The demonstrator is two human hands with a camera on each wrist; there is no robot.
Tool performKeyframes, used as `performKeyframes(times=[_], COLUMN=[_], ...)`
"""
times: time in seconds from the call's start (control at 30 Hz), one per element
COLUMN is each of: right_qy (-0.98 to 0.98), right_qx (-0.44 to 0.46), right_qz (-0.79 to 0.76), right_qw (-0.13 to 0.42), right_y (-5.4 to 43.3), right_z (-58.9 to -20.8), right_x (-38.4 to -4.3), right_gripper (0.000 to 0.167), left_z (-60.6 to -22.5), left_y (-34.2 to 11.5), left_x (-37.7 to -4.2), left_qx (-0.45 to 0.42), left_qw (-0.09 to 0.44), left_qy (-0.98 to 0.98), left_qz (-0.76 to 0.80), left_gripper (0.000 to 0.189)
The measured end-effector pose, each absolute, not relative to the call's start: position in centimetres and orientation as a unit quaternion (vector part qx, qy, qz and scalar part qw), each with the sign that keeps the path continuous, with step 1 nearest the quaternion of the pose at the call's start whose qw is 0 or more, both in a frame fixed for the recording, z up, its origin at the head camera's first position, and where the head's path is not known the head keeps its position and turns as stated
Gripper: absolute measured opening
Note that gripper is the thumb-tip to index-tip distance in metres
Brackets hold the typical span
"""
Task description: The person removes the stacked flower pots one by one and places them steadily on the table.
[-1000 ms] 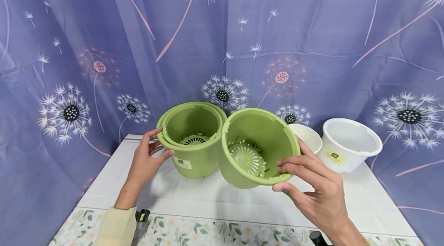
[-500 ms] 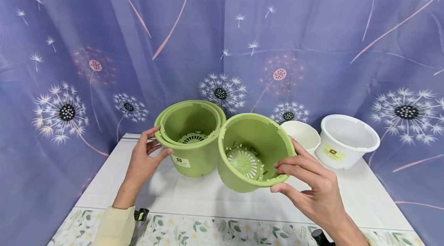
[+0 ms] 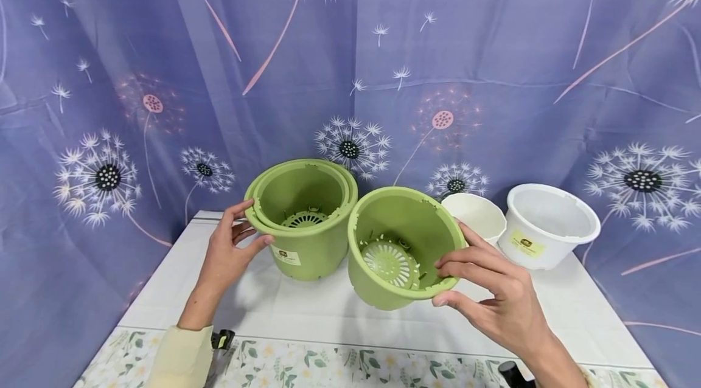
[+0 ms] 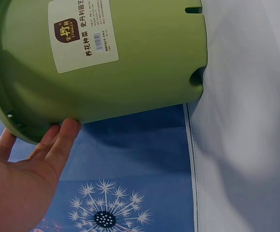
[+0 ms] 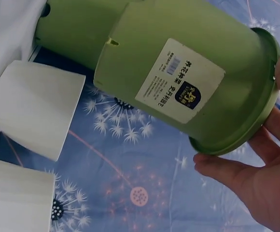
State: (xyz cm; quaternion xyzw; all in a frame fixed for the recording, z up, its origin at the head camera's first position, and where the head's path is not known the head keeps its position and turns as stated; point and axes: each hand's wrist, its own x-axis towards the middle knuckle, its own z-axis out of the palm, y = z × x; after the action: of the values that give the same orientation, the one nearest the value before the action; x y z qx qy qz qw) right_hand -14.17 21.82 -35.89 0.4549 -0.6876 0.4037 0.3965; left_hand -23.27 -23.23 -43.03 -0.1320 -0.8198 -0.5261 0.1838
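On the left of the head view stands a big green flowerpot (image 3: 317,257) with another green pot (image 3: 306,187) nested inside it. My left hand (image 3: 227,248) holds the outer pot's left side, thumb against the front under the rim and fingers at the lip. A paper label (image 4: 84,34) on that pot shows in the left wrist view. My right hand (image 3: 501,284) grips the rim of a third green flowerpot (image 3: 378,291), thumb beneath the lip and fingers inside. This pot tilts toward me above the table, showing its slotted bottom (image 3: 390,263).
Right of the held pot, a small white faceted pot (image 3: 475,214) sits behind my right fingers. A larger white pot (image 3: 547,248) with a yellow label stands at the right end of the white tablecloth (image 3: 274,309). A purple dandelion curtain (image 3: 394,41) hangs close behind the pots.
The green flowerpot in my right hand has come down a little and toward me, uncovering more of the small white pot. My left hand keeps its hold on the stacked pots.
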Motion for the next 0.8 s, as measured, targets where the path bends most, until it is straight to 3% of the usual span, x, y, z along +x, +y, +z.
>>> performKeyframes(times=[0.8], right_qy=[-0.689], right_qx=[0.529], right_qz=[0.380], right_qw=[0.318], right_y=[24.7], right_z=[-38.3], right_x=[-17.7], right_gripper=[0.027], left_z=[-43.2], left_y=[-23.6], left_x=[-23.2], left_qx=[-0.136], left_qw=[0.182], left_qy=[-0.821], left_qz=[-0.523], left_gripper=[0.083])
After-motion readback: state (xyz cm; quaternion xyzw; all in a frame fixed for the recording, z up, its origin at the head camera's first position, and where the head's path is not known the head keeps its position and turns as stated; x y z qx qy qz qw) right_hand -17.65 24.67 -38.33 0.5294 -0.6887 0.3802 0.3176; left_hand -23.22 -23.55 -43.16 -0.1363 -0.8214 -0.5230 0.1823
